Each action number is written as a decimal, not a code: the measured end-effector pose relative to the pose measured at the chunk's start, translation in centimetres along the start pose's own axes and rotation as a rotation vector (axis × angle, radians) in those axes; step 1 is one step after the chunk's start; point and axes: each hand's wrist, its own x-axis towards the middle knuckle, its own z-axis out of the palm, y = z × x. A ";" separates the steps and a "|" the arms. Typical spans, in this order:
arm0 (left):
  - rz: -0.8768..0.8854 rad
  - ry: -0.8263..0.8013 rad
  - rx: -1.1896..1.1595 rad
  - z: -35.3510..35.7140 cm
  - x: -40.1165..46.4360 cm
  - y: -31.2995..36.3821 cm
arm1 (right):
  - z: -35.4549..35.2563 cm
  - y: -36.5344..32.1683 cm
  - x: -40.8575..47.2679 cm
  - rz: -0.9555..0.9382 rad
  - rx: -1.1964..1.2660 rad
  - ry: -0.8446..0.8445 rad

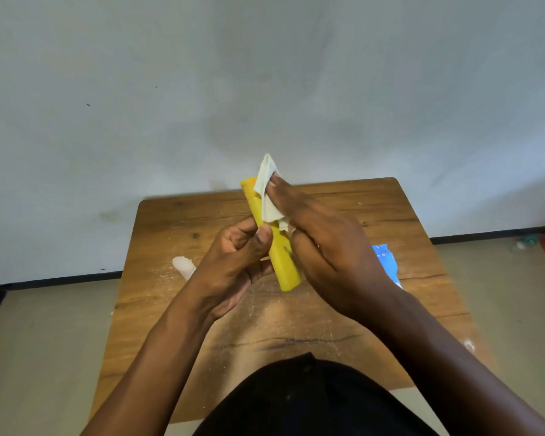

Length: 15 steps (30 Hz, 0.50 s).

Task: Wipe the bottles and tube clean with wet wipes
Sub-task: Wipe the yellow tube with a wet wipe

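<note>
Behind the small wooden table (406, 215) stands a plain grey wall, and the person works above the table's middle. The left hand (233, 262) grasps a yellow bottle (285, 265) around its middle, thumb pressed on the front, the bottle held off the wood and tilted with its top toward 11 o'clock. The right hand (324, 243) lies with rather straight fingers along the bottle's right side and presses a white wet wipe (268, 190) against the upper part — the wipe's corner sticks up free above the fingertips.

On the table at 9 o'clock from the hands lies a pale tube-like thing (183, 265), partly hidden; at 3 o'clock a blue packet (386, 262) shows from behind the right wrist, probably the wipes.

What could go wrong, I think: the wet surface may become slippery, so the bottle could slide out of the left grip and drop on the table. Also the wipe is only pressed, not pinched — a fast stroke past the top could make it fall away.
</note>
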 end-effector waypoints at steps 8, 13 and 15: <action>0.063 0.076 -0.236 -1.8 0.7 1.5 | 1.5 -0.5 -3.0 -0.090 -0.057 -0.165; -0.005 0.028 -0.166 -0.6 0.3 0.0 | 1.4 -0.2 -2.4 -0.039 -0.006 -0.148; -0.028 0.012 -0.042 0.3 0.1 -0.4 | 1.0 -0.2 -1.0 0.014 -0.016 -0.133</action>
